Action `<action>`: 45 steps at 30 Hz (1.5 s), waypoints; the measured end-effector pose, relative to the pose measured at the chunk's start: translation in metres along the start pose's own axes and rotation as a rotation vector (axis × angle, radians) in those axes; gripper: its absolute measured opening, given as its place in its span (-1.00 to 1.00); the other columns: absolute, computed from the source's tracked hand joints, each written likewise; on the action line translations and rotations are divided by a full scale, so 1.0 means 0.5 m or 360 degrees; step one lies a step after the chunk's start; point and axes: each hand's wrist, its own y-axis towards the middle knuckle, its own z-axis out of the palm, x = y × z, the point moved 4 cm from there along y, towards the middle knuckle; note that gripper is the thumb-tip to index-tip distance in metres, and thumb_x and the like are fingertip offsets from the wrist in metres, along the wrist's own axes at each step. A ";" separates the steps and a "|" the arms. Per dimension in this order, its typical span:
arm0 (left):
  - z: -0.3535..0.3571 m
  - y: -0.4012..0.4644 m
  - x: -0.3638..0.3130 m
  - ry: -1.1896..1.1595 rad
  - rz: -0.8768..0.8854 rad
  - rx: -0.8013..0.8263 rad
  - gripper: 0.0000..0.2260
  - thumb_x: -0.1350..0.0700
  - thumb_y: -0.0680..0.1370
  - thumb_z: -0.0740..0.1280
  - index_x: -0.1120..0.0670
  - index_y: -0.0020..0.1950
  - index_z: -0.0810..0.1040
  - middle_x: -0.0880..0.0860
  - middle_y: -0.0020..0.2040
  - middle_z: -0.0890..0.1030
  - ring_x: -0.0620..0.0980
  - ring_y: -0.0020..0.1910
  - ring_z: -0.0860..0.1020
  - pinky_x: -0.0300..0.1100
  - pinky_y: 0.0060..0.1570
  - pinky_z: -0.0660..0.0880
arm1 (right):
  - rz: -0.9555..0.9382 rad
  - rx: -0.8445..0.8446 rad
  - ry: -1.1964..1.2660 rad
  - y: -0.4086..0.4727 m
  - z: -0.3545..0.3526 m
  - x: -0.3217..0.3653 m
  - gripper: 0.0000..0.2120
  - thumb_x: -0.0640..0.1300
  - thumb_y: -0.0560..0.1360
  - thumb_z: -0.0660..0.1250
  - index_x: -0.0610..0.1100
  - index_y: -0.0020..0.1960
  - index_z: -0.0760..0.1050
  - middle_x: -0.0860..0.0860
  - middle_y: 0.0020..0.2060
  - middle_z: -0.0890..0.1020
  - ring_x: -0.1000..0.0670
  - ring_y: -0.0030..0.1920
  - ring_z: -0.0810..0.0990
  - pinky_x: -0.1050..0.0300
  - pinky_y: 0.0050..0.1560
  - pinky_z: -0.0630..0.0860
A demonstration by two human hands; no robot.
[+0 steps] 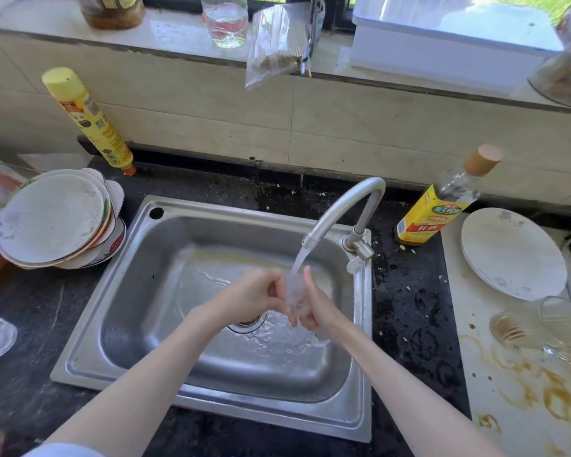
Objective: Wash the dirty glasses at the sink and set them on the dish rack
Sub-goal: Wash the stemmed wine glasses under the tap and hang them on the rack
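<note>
One glass [296, 300] is held over the sink [139, 258] under water running from the single tap [340, 209]. The right hand [317, 306] wraps closed around it; the left hand [254, 296] pinches its side with curled fingers. Two more glasses [538, 321] lie on the stained counter beside one plate [511, 252].
</note>
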 end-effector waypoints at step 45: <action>0.022 -0.021 0.071 -0.0799 -0.0315 -0.0177 -0.69 0.03 0.57 0.25 0.01 0.31 0.46 0.02 0.04 0.58 -0.16 -0.15 0.55 -0.45 -0.19 0.45 | 0.0310 0.0228 -0.0326 -0.011 -0.023 0.063 -0.60 -0.06 0.66 -0.12 -0.29 0.01 0.39 -0.20 -0.28 0.58 -0.05 -0.36 0.55 0.25 -0.35 0.51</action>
